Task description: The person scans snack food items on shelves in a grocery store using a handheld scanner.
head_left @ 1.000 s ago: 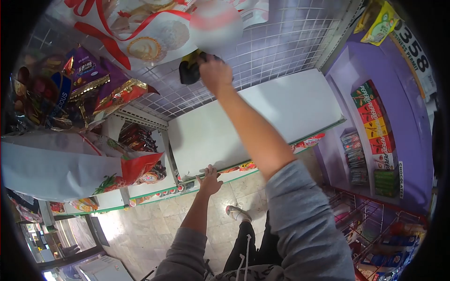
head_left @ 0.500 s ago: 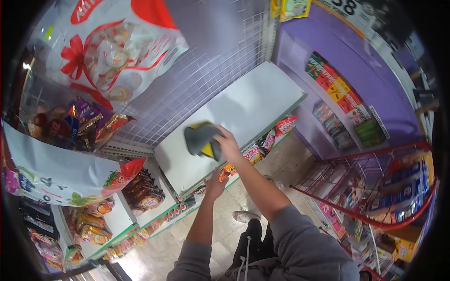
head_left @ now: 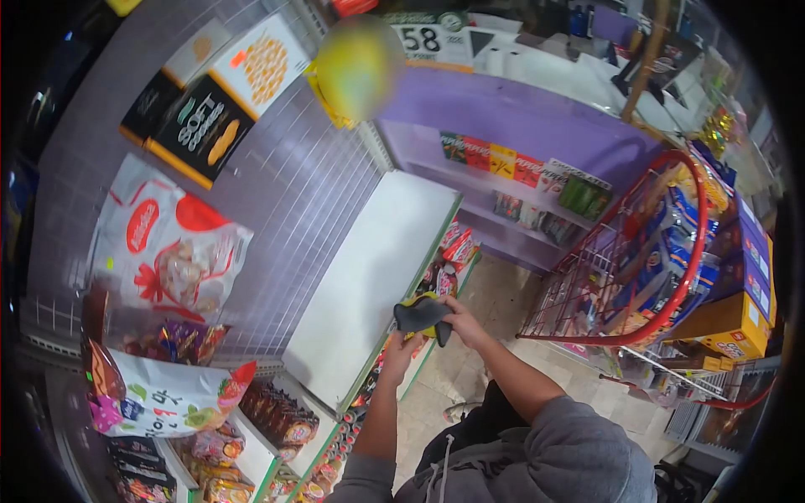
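A folded cloth point(head_left: 422, 315), dark grey with yellow showing at its edges, is held over the front edge of a bare white shelf point(head_left: 369, 260). My right hand point(head_left: 459, 322) is closed on the cloth's right end. At its lower left edge, my left hand point(head_left: 401, 352) pinches the cloth, its fingertips partly hidden beneath it. Snack packs in shiny wrappers point(head_left: 455, 247) stand on the level below, close to both hands.
A red wire basket rack point(head_left: 599, 277) full of packages stands at the right. Large bags point(head_left: 163, 390) hang at the left, near boxes of soft cookies point(head_left: 201, 126). Chocolate boxes point(head_left: 503, 161) line the purple end panel. Tiled floor point(head_left: 482, 314) lies below.
My right hand has brought the cloth from over the shelf to its front edge. My left hand, formerly apart from it, now grips it too. The view has turned to the right.
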Tool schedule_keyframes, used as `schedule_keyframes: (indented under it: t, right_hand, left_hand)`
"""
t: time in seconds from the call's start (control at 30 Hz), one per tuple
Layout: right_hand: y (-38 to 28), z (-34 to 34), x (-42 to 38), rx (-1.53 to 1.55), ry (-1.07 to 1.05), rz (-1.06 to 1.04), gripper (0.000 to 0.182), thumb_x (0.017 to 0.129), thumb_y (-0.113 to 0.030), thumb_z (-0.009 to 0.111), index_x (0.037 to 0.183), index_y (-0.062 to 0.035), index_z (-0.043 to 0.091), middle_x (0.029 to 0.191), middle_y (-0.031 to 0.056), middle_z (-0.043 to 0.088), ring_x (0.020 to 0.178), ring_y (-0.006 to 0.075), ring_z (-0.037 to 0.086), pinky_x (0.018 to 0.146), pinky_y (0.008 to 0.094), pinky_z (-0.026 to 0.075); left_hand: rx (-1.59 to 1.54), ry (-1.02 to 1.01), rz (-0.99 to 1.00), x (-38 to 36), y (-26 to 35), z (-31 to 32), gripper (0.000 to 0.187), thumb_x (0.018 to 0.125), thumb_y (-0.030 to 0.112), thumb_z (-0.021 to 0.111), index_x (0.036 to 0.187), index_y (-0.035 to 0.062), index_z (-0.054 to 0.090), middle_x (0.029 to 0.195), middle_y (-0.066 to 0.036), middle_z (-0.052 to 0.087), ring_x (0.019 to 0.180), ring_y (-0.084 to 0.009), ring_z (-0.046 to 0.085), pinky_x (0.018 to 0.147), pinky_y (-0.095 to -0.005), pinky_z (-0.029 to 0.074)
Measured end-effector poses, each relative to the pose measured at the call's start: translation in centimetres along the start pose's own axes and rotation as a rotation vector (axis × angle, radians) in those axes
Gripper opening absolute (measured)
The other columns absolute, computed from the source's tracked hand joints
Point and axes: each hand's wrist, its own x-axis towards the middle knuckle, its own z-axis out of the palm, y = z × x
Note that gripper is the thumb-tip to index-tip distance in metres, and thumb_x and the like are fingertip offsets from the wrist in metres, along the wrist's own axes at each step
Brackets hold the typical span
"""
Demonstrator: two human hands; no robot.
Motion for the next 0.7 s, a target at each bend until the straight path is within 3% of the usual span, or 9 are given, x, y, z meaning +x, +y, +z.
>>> schedule_keyframes:
  t: [0.03, 0.13, 0.27, 0.4, 0.43, 0.53, 0.57, 0.67, 0.7]
  right_hand:
    - [-2.1, -0.1, -0.2, -0.091, -0.083, -0.059, 0.026, 0.080, 0.001, 0.054, 0.104, -0.0090, 0.053, 0.096, 0.0009, 0.056, 0.094, 0.0107, 0.054, 0.082, 0.0242, 0.043]
    - [-5.6, -1.2, 0.3, -0.380, -0.145, -0.123, 0.029, 0.078, 0.003, 0.056, 0.105, -0.0072, 0.053, 0.096, 0.0021, 0.056, 0.092, 0.0120, 0.053, 0.079, 0.0254, 0.043]
    - [-7.9, -3.8, 2.0, -0.534, -0.154, -0.138, 0.037, 0.071, 0.003, 0.064, 0.105, -0.0064, 0.052, 0.100, 0.0056, 0.055, 0.094, 0.0132, 0.053, 0.080, 0.0275, 0.044]
    - [-9.6, -6.3, 3.3, -0.534, -0.099, -0.285, 0.051, 0.069, 0.001, 0.068, 0.116, -0.0081, 0.049, 0.113, 0.0077, 0.053, 0.105, 0.0169, 0.052, 0.090, 0.0298, 0.042]
    - [-10.0, -6.9, 3.8, -0.519, -0.106, -0.288, 0.066, 0.069, 0.001, 0.069, 0.129, -0.0112, 0.044, 0.122, 0.0055, 0.051, 0.116, 0.0191, 0.047, 0.098, 0.0313, 0.038]
    - [-14.1, -6.9, 1.7, -0.261, -0.207, -0.210, 0.083, 0.066, -0.007, 0.077, 0.138, -0.0181, 0.037, 0.128, 0.0074, 0.048, 0.118, 0.0216, 0.046, 0.096, 0.0341, 0.040]
    - [-12.8, -7.5, 2.8, -0.124, -0.318, -0.241, 0.079, 0.078, -0.021, 0.074, 0.144, -0.0217, 0.031, 0.136, 0.0067, 0.041, 0.125, 0.0251, 0.040, 0.100, 0.0391, 0.037]
    - [-16.1, -5.5, 2.0, 0.246, -0.270, 0.085, 0.067, 0.088, -0.046, 0.060, 0.143, -0.0215, 0.031, 0.139, 0.0086, 0.039, 0.127, 0.0275, 0.039, 0.101, 0.0446, 0.036]
    - [-14.9, -5.3, 3.9, 0.183, -0.212, 0.168, 0.071, 0.088, -0.065, 0.042, 0.143, -0.0202, 0.031, 0.139, 0.0105, 0.040, 0.126, 0.0298, 0.040, 0.100, 0.0494, 0.036]
  left_hand:
    - [-0.164, 0.105, -0.148, -0.2, 3.7, 1.5, 0.036, 0.091, 0.020, 0.060, 0.120, 0.0010, 0.050, 0.110, -0.009, 0.060, 0.096, -0.0184, 0.059, 0.086, -0.0327, 0.046]
    - [-0.485, 0.113, -0.055, 2.0, 6.6, 3.1, 0.027, 0.091, 0.012, 0.057, 0.115, -0.0005, 0.052, 0.105, -0.009, 0.060, 0.091, -0.0164, 0.059, 0.081, -0.0302, 0.048]
    - [-0.346, 0.093, 0.098, 6.0, 6.3, 4.3, 0.018, 0.089, 0.004, 0.054, 0.107, -0.0019, 0.055, 0.099, -0.010, 0.061, 0.086, -0.0152, 0.060, 0.077, -0.0271, 0.049]
    - [-0.406, 0.032, 0.171, 5.8, 12.2, 7.4, 0.014, 0.090, -0.001, 0.050, 0.103, -0.0021, 0.053, 0.097, -0.010, 0.061, 0.085, -0.0147, 0.060, 0.076, -0.0264, 0.049]
    - [-0.459, 0.016, 0.188, 5.8, 13.4, 8.1, 0.014, 0.090, 0.000, 0.050, 0.103, -0.0019, 0.053, 0.097, -0.010, 0.061, 0.086, -0.0148, 0.060, 0.076, -0.0264, 0.049]
    - [-0.481, 0.014, 0.261, 7.8, 15.6, 8.4, 0.013, 0.090, 0.000, 0.050, 0.103, -0.0016, 0.053, 0.097, -0.010, 0.061, 0.086, -0.0152, 0.060, 0.077, -0.0267, 0.049]
    - [-0.469, 0.026, 0.287, 8.5, 16.0, 8.3, 0.013, 0.090, 0.001, 0.049, 0.103, -0.0015, 0.053, 0.097, -0.010, 0.061, 0.087, -0.0154, 0.060, 0.078, -0.0268, 0.049]
    - [-0.376, 0.114, 0.359, 10.8, 17.2, 8.2, 0.012, 0.091, 0.003, 0.051, 0.102, -0.0008, 0.054, 0.094, -0.009, 0.061, 0.084, -0.0144, 0.059, 0.077, -0.0266, 0.048]
    - [-0.293, 0.113, 0.391, 11.3, 17.6, 8.5, 0.013, 0.091, 0.006, 0.053, 0.103, 0.0002, 0.054, 0.093, -0.007, 0.060, 0.083, -0.0139, 0.058, 0.077, -0.0269, 0.047]
